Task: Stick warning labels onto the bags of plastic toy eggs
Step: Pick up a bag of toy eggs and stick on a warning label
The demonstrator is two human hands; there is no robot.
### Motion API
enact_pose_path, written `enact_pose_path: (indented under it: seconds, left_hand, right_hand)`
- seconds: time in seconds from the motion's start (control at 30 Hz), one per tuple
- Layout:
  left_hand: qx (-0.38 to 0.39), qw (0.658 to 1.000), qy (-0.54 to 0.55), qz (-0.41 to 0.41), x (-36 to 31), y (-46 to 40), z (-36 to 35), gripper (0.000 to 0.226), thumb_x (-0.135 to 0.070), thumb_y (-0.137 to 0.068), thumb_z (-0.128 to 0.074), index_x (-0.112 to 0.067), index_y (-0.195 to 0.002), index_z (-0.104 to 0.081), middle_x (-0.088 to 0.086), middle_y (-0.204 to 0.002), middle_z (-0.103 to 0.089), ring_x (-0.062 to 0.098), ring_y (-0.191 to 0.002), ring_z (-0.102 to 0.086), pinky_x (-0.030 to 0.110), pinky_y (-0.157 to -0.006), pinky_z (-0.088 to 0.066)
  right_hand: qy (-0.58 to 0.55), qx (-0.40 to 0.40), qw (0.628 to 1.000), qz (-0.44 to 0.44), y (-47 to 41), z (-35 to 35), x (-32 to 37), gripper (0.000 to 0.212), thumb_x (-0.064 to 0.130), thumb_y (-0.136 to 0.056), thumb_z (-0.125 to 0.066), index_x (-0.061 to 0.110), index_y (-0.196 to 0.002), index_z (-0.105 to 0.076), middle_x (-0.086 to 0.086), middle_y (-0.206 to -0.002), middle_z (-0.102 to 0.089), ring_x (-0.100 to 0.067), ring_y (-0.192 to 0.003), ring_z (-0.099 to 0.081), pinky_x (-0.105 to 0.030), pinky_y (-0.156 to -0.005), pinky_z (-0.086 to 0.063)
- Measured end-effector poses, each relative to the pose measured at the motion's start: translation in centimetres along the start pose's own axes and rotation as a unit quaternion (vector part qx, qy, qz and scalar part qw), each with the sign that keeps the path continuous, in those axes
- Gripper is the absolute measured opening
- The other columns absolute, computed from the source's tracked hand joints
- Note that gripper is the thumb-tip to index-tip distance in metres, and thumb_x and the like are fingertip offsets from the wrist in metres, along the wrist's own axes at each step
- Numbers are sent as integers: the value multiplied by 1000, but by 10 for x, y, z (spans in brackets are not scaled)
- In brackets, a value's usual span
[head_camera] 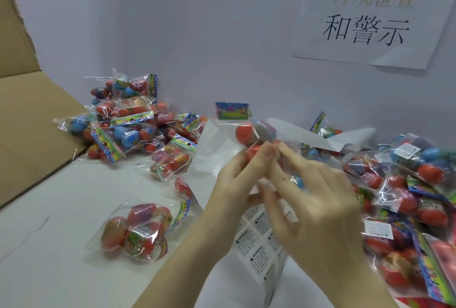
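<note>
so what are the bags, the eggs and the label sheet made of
Bags: thin clear plastic film, glossy; it crinkles and glints white. Eggs: look like hard, smooth plastic, with an even red sheen. Label sheet: probably paper stickers on a glossy backing, white with black print; it curls.

Both hands (pixel 274 184) hold a bag (pixel 249 135) (label sheet (pixel 256 241) beneath).

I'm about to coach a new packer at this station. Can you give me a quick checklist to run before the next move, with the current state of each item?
1. Bag of toy eggs in hand: ok, the left hand and right hand hold it above the table.
2. Warning label on that bag: cannot tell, fingers cover it and the picture is blurred.
3. Label sheet within reach: ok, under the hands.
4. Labelled pile kept apart: ok, at right.
5. Unlabelled pile available: ok, at left.
</note>
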State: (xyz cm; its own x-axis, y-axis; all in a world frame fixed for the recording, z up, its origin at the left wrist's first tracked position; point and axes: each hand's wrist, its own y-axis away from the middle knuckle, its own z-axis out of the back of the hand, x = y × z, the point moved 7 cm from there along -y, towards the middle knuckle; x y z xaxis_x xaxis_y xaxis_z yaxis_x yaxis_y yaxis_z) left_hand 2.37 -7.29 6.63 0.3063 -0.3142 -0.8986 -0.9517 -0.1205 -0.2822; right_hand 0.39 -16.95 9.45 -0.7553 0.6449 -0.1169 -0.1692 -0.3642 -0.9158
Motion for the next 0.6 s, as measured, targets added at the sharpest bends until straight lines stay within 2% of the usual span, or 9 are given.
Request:
enact_pose_path:
  seconds: [0.07,0.17,0.23,0.3,0.33,0.37,0.43,0.5,0.6]
  left_hand:
    - [-36,999,28,14,1,-1,8,35,-45,-74,-68,-20,-99,-71,10,-103,-71,21,-97,-67,36,-79,-56]
    - [-56,995,71,30,-1,-1,20,30,-35,-70,-67,-15,-92,-71,5,-92,-72,13,-82,-67,25,-69,-57]
    - [-66,995,69,26,-4,-2,25,29,-31,-64,-69,-15,-89,-70,1,-85,-72,10,-76,-66,24,-67,-56]
    - [-85,995,47,6,-6,-4,31,26,-17,-63,-74,-13,-87,-67,4,-79,-68,15,-73,-61,27,-68,-52]
    - [-88,995,36,-6,-7,-5,32,19,-17,-65,-69,-13,-84,-67,5,-74,-66,16,-70,-58,26,-67,-48]
    - [-86,996,22,-18,-7,-5,31,14,-19,-67,-66,-14,-80,-67,3,-67,-64,15,-64,-55,23,-62,-46]
    - [-67,997,-8,-31,-9,-5,28,11,-14,-66,-69,-14,-77,-66,-2,-57,-61,8,-52,-53,15,-52,-44]
    - [-55,997,-23,-41,-9,-4,26,19,-14,-64,-76,-14,-81,-67,-3,-57,-62,6,-50,-55,14,-49,-44]
    - [-59,992,-72,-86,-14,-1,19,19,-27,-79,-63,-11,-88,-62,-9,-56,-62,1,-49,-56,11,-48,-43]
  right_hand:
    - [-51,35,998,9,-1,-4,6,46,30,-77,-62,9,-118,-61,-9,-112,-66,-21,-95,-58,-33,-82,-38]
    - [-136,5,991,-14,-3,4,2,44,27,-76,-58,9,-116,-57,6,-102,-64,-13,-93,-52,-30,-84,-35]
    - [-171,-43,982,-70,-4,11,-8,33,23,-80,-54,13,-111,-57,10,-99,-59,-9,-91,-51,-28,-85,-38]
    - [-208,-58,961,-173,-5,12,-24,30,32,-82,-53,20,-110,-56,16,-100,-57,-2,-91,-50,-18,-88,-38]
    - [-254,-42,935,-244,-3,8,-32,32,41,-80,-54,28,-108,-56,21,-99,-58,3,-91,-52,-11,-86,-38]
    - [-323,-9,891,-319,0,-1,-39,36,49,-73,-58,34,-106,-56,24,-94,-62,5,-90,-56,-7,-82,-39]
    - [-451,81,784,-419,10,-24,-45,41,52,-63,-67,33,-99,-64,18,-88,-70,3,-84,-63,-7,-72,-44]
    - [-509,151,728,-434,15,-36,-43,33,44,-64,-67,22,-88,-73,7,-80,-72,-7,-73,-67,-12,-63,-48]
    - [-564,190,671,-442,17,-45,-39,19,30,-67,-63,16,-71,-75,-6,-55,-64,-18,-50,-63,-22,-50,-49]
